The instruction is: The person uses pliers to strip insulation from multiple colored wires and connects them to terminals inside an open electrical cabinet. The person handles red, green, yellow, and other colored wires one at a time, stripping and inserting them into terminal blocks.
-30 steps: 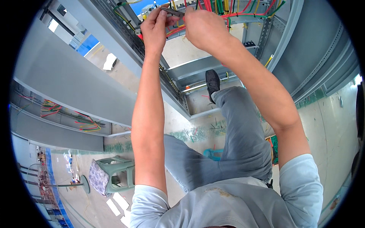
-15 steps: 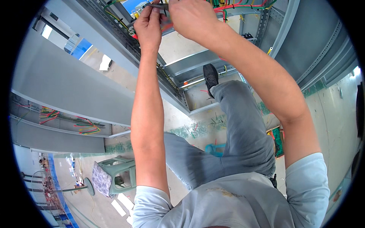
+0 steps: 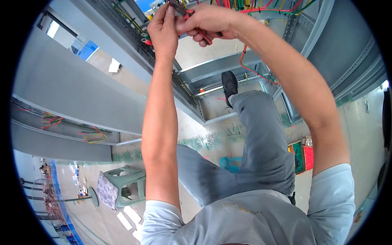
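Observation:
Red-handled pliers (image 3: 189, 14) are in my right hand (image 3: 214, 19), whose fingers wrap round the handles; one red handle end sticks out below them. The dark jaws point up and left toward the fingertips of my left hand (image 3: 164, 29). Those fingertips pinch together at the top edge of the view, against the jaws; what they hold is too small and cut off to make out. Both arms reach up into a grey metal cabinet frame (image 3: 212, 67). Red, green and yellow wires (image 3: 261, 9) run across behind my right hand.
A perforated upright rail (image 3: 134, 34) stands left of my left hand. My foot in a black shoe (image 3: 229, 86) is inside the frame's base. A green stool (image 3: 130, 185) stands at the left, and a box with green and red contents (image 3: 301, 157) lies on the floor at right.
My right hand has turned and lowered slightly, so the red plier handles now show. My left hand has shifted a little right and down. A red and green wire run shows below my right forearm.

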The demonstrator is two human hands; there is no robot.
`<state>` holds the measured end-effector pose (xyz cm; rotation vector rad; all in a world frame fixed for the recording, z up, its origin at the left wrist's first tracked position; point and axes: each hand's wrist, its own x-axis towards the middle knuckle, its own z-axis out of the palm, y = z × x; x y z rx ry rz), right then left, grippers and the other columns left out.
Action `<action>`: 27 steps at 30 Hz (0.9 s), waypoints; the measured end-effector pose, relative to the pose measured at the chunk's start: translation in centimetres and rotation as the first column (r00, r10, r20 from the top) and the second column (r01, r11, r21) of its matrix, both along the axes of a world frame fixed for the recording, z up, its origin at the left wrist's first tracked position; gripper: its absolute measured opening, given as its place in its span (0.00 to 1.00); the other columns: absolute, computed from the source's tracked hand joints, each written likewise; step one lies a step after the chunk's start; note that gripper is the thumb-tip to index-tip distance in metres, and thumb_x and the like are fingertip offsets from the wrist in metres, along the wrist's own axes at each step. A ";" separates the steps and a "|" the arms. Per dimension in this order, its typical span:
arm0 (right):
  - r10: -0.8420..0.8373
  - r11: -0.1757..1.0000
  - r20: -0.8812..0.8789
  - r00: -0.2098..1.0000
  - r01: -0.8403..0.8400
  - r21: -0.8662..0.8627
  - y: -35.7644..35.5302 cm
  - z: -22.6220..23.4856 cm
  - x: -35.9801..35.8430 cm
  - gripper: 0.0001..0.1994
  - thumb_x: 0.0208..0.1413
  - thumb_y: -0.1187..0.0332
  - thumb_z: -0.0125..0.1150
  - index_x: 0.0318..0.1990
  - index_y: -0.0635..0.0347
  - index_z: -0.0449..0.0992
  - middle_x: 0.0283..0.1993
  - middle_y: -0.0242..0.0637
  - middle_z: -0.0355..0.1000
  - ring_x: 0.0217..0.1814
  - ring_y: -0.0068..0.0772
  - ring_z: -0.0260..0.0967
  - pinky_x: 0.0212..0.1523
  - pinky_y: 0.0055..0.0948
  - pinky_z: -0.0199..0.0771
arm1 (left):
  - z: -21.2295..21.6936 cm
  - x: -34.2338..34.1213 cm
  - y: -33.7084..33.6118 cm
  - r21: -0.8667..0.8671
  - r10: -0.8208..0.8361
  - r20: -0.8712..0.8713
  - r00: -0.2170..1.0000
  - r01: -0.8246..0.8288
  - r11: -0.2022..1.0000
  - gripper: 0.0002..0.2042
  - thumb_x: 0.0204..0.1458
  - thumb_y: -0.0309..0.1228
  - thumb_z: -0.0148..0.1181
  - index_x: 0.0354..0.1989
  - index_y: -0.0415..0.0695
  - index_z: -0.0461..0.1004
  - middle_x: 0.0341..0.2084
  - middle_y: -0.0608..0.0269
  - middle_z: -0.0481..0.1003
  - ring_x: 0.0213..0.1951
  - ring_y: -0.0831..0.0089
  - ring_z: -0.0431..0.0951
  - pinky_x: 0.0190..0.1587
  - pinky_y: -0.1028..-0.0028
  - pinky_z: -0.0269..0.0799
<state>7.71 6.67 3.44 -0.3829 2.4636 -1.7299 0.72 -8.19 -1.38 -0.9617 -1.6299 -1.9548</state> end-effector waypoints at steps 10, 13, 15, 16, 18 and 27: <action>0.271 0.850 0.376 0.886 -0.037 -0.525 2.4 -12.9 8.1 0.12 0.63 0.59 0.62 0.40 0.60 0.75 0.24 0.37 0.74 0.24 0.28 0.74 0.22 0.27 0.70 | 2.1 -1.0 -0.7 0.049 -0.161 0.112 0.981 0.156 0.987 0.11 0.69 0.33 0.54 0.52 0.40 0.75 0.42 0.64 0.79 0.29 0.81 0.69 0.31 0.79 0.64; 0.260 0.796 0.494 0.829 0.105 -0.596 3.2 -19.7 9.5 0.09 0.62 0.64 0.63 0.40 0.58 0.73 0.26 0.37 0.74 0.24 0.29 0.74 0.20 0.29 0.71 | 2.7 -1.4 -0.1 -0.001 -0.157 0.124 0.980 0.158 0.987 0.10 0.69 0.33 0.54 0.50 0.42 0.75 0.42 0.65 0.79 0.30 0.82 0.68 0.32 0.79 0.64; 0.322 0.710 0.367 0.873 0.034 -0.703 3.7 -17.8 9.9 0.20 0.63 0.67 0.62 0.59 0.63 0.67 0.33 0.37 0.74 0.29 0.30 0.74 0.27 0.31 0.76 | 2.1 -1.2 -1.0 -0.025 -0.103 0.130 0.986 0.107 0.994 0.10 0.69 0.33 0.54 0.50 0.42 0.75 0.41 0.65 0.79 0.30 0.82 0.68 0.32 0.79 0.64; 0.272 0.702 0.403 0.874 0.106 -0.704 3.5 -17.7 10.4 0.19 0.64 0.67 0.61 0.58 0.64 0.68 0.32 0.38 0.74 0.30 0.31 0.75 0.27 0.31 0.77 | 1.8 -0.9 -1.5 -0.031 -0.085 0.135 0.987 0.089 0.996 0.10 0.68 0.33 0.54 0.50 0.42 0.75 0.41 0.64 0.78 0.29 0.81 0.68 0.32 0.78 0.65; 0.174 0.787 0.493 0.853 0.180 -0.589 4.1 -18.2 11.1 0.17 0.65 0.66 0.60 0.57 0.65 0.70 0.32 0.39 0.75 0.31 0.32 0.76 0.30 0.32 0.79 | 1.9 -1.0 -1.1 -0.035 -0.091 0.108 0.990 0.096 0.995 0.09 0.69 0.33 0.54 0.48 0.40 0.74 0.39 0.62 0.79 0.29 0.82 0.68 0.31 0.79 0.64; 0.070 0.963 0.094 0.993 -0.043 -0.265 2.4 -10.5 8.6 0.24 0.65 0.46 0.57 0.48 0.62 0.79 0.28 0.30 0.75 0.24 0.18 0.62 0.26 0.25 0.64 | 1.4 -0.1 -1.3 -0.025 -0.156 0.079 0.985 0.159 0.987 0.09 0.68 0.33 0.55 0.48 0.40 0.74 0.39 0.60 0.80 0.31 0.81 0.69 0.34 0.78 0.66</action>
